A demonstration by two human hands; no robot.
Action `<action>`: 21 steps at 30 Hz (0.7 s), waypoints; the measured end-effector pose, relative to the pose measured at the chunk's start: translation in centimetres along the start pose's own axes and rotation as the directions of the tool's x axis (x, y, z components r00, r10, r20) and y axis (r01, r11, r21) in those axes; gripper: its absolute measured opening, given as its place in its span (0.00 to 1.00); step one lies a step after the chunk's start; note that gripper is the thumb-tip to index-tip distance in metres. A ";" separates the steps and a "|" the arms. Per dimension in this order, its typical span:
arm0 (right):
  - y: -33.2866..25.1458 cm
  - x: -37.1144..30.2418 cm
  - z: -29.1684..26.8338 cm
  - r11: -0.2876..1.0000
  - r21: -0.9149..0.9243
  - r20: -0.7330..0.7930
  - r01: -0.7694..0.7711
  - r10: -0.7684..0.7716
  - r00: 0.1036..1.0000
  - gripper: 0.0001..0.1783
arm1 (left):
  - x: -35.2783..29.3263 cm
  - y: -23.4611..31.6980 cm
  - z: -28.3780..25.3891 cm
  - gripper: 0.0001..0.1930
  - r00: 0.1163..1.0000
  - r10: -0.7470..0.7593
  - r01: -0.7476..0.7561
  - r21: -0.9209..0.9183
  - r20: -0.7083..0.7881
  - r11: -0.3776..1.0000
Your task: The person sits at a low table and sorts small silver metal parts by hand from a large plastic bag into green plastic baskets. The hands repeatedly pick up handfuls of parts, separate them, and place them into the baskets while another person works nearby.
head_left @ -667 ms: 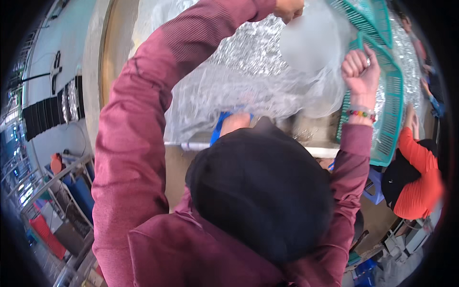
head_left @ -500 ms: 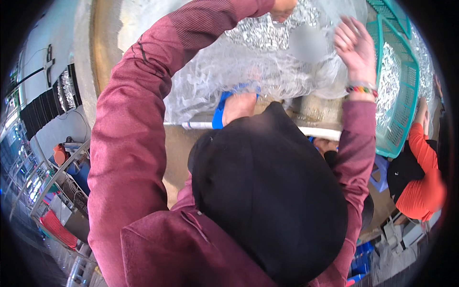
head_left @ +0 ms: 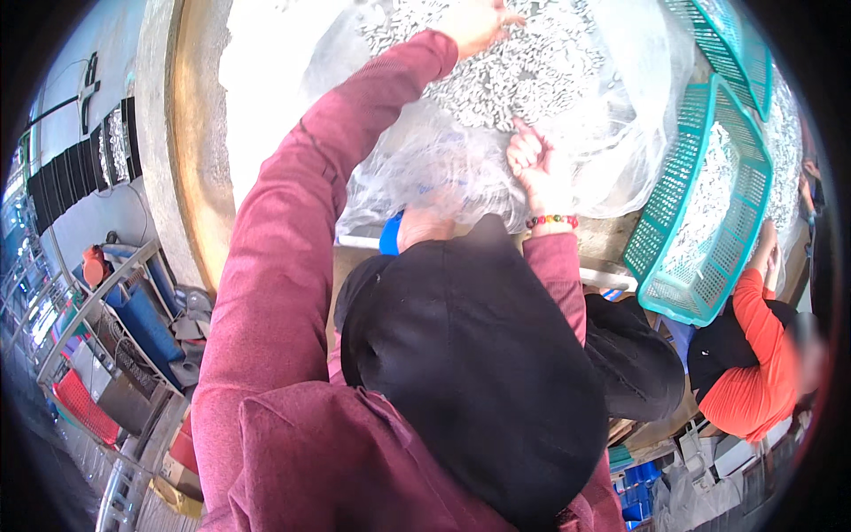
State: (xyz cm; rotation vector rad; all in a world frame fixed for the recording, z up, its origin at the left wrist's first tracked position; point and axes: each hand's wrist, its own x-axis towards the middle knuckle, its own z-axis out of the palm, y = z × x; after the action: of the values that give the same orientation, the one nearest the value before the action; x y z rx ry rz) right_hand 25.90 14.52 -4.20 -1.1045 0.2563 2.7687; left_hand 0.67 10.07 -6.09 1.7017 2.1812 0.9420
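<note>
A heap of small silvery-grey pieces [head_left: 496, 93], too small to name, lies on a sheet of white netting [head_left: 434, 160]. At the heap's far side is my left hand [head_left: 479, 25], its fingers stretched out over the pieces and partly cut by the upper edge. My right hand [head_left: 534, 167], with a beaded bracelet at the wrist, is at the heap's near edge. Its index finger points into the pieces while the others bend loosely, and nothing shows in it. Folds of netting lie beside and under the right hand.
A turquoise perforated basket [head_left: 660, 204] with similar silvery pieces stands to the right, another basket [head_left: 722, 58] beyond it. A co-worker in an orange top [head_left: 753, 390] bends at the far right. A raised concrete edge [head_left: 168, 151] runs along the left.
My right hand has come down and left from beside the basket to the heap's near edge. The left hand has shifted left across the heap. The view has shifted too.
</note>
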 end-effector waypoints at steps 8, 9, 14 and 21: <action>0.2 -0.8 0.6 0.987 -0.153 -0.121 0.040 -0.058 0.991 0.08 | -2.7 4.5 -0.4 0.13 0.895 -0.093 -0.100 0.400 0.437 0.911; 0.3 -0.8 0.8 0.984 -0.171 -0.052 0.043 -0.053 0.997 0.13 | -3.3 4.6 0.0 0.13 0.937 -0.055 -0.079 0.361 0.345 0.929; 1.1 -2.0 1.0 0.998 -0.068 0.062 0.007 -0.003 0.998 0.12 | -6.2 5.1 1.6 0.11 0.978 -0.077 0.016 0.299 0.192 0.954; 0.3 -0.2 4.1 0.980 -0.195 0.092 0.031 -0.013 0.996 0.15 | -6.9 6.8 3.4 0.08 0.980 -0.195 0.146 0.554 0.030 0.820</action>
State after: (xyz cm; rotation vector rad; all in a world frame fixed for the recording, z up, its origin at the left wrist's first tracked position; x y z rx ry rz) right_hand 23.31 15.08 -1.10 -1.0113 -0.0420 2.8635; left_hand 10.03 5.68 -6.07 1.6677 2.6595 0.1822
